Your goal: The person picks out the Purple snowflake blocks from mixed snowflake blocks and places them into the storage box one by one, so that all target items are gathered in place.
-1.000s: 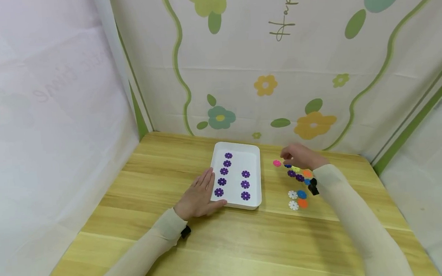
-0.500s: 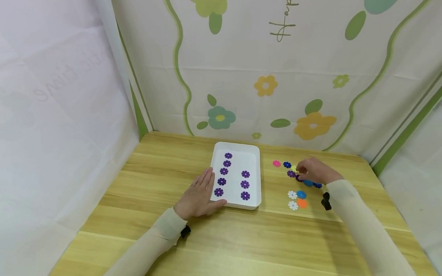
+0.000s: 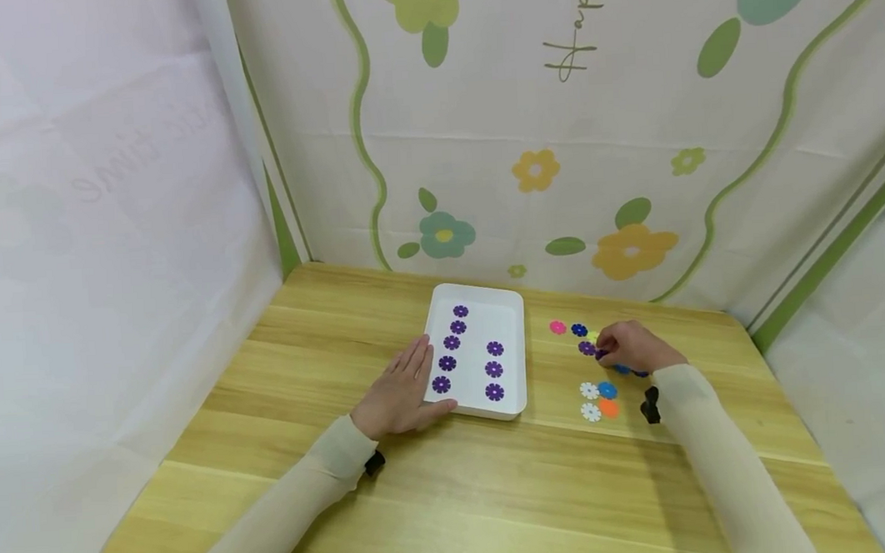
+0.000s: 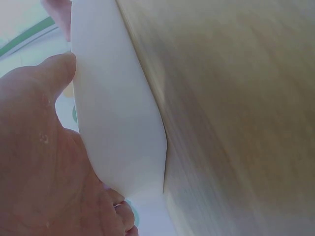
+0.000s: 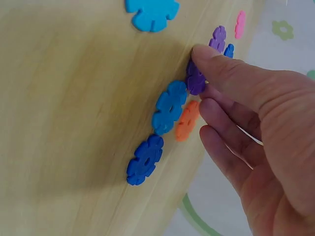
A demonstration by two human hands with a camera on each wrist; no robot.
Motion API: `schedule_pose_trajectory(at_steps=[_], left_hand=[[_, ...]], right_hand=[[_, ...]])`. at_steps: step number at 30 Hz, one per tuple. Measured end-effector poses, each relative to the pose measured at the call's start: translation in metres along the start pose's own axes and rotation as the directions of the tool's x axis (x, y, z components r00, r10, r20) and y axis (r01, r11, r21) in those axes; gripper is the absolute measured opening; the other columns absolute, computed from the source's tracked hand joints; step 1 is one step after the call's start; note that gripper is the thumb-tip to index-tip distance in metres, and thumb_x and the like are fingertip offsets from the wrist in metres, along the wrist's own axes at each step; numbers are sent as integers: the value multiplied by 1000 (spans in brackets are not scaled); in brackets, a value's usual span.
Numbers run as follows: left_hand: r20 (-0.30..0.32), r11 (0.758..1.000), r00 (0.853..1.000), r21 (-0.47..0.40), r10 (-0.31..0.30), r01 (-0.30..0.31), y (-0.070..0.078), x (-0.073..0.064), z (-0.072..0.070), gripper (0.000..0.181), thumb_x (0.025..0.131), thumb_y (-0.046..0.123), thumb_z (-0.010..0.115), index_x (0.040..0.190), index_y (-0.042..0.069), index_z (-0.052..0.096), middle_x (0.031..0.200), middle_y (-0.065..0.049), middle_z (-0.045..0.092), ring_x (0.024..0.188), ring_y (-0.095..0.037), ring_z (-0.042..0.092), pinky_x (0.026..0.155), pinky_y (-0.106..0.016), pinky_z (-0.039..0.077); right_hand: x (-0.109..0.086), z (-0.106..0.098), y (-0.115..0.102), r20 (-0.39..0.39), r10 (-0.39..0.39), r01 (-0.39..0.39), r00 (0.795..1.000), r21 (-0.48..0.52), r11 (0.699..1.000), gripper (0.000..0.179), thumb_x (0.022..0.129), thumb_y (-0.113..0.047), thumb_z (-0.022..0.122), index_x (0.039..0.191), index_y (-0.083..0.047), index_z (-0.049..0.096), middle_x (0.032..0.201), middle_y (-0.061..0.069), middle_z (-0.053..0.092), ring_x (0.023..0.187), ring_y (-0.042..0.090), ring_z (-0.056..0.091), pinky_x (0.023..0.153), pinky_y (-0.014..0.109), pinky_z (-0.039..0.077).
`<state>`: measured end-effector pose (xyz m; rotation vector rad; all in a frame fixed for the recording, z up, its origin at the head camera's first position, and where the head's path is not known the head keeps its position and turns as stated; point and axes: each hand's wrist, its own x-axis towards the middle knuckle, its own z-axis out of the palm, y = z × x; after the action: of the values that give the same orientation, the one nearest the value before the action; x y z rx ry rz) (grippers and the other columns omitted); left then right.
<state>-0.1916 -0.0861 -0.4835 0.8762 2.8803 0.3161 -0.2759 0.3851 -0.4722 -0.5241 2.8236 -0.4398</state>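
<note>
My left hand (image 3: 394,396) lies with straight fingers along the left side and near corner of a white tray (image 3: 470,308). In the left wrist view its thumb (image 4: 59,73) touches the rim. Two columns of purple flower-shaped discs (image 3: 494,370) lie inside the tray. Over the loose discs on the right, my right hand (image 3: 636,348) pinches a purple flower-shaped disc (image 5: 195,81) between thumb and fingers. Close to it are a light blue disc (image 5: 169,108), an orange disc (image 5: 187,120) and a dark blue disc (image 5: 145,160). Fingers partly cover a yellow disc (image 3: 592,336).
Another purple disc (image 3: 586,348), a pink disc (image 3: 558,327) and a dark blue one lie left of the right hand. White discs (image 3: 591,411), a blue disc (image 3: 607,390) and an orange disc (image 3: 608,408) sit nearer. A printed curtain (image 3: 480,141) stands behind the wooden table (image 3: 462,501).
My right hand has moved right and down from above the dark blue and yellow discs to the purple disc, which it now pinches. The left hand has stayed on the tray.
</note>
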Motion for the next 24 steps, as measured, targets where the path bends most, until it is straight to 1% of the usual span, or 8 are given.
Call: schedule_pose_trajectory(at_steps=[5,7,10,12,15,20,21,24], left_hand=[[18,1000,1000,10,-12,12,1,1,0,105,103,74,40,166,-6,15,178,-22,4,166,-37,8,134,-53,19],[22,1000,1000,9,-16,15,0,1,1,105,103,74,40,166,-6,15,178,-22,3,167,-37,7,134,-53,19],[26,1000,999,10,-22,21,0,2,1,106,103,74,40,167,-6,13,178,-21,2,167,-36,5,134,-52,18],[32,1000,999,16,-26,25,-1,2,2,107,102,75,39,167,-5,12,178,-21,0,167,-35,4,135,-51,17],[36,999,999,18,-28,27,-2,2,1,107,102,76,39,167,-5,11,178,-20,-1,167,-34,3,135,-51,17],[20,1000,1000,9,-15,15,-1,2,0,106,102,75,40,166,-6,14,178,-21,3,167,-36,6,134,-52,18],[25,1000,1000,14,-15,15,-1,2,0,106,102,75,39,167,-6,14,178,-21,2,167,-36,6,135,-52,18],[22,1000,1000,11,-12,12,0,2,1,105,103,74,41,166,-6,15,178,-22,4,167,-37,7,135,-52,18]], right_hand=[[1,-5,0,25,16,-17,1000,43,999,9,95,-15,79,99,-7,78,94,4,76,83,14,67,78,38,60],[0,-10,-2,48,-1,-3,999,64,998,7,98,-13,76,96,-7,79,92,5,77,79,16,67,74,34,59],[0,-21,-8,89,10,-17,996,85,996,12,102,-13,70,96,-8,79,93,7,78,76,18,65,70,29,56],[1,-28,-13,111,2,-12,994,86,996,15,104,-11,66,98,-7,79,95,10,78,75,21,64,68,28,54],[4,-37,-23,128,11,-21,992,75,997,17,106,-13,64,101,-6,78,98,13,76,76,22,61,69,29,51],[15,-46,-40,113,-17,11,993,53,999,17,105,-15,65,105,-5,79,101,11,77,85,25,66,74,33,55],[18,-47,-44,111,-24,19,994,49,999,17,106,-15,65,105,-6,79,102,11,77,86,25,66,75,33,55],[29,-51,-54,103,-53,49,993,39,998,17,106,-14,64,104,-7,80,102,12,78,83,22,65,75,34,55]])
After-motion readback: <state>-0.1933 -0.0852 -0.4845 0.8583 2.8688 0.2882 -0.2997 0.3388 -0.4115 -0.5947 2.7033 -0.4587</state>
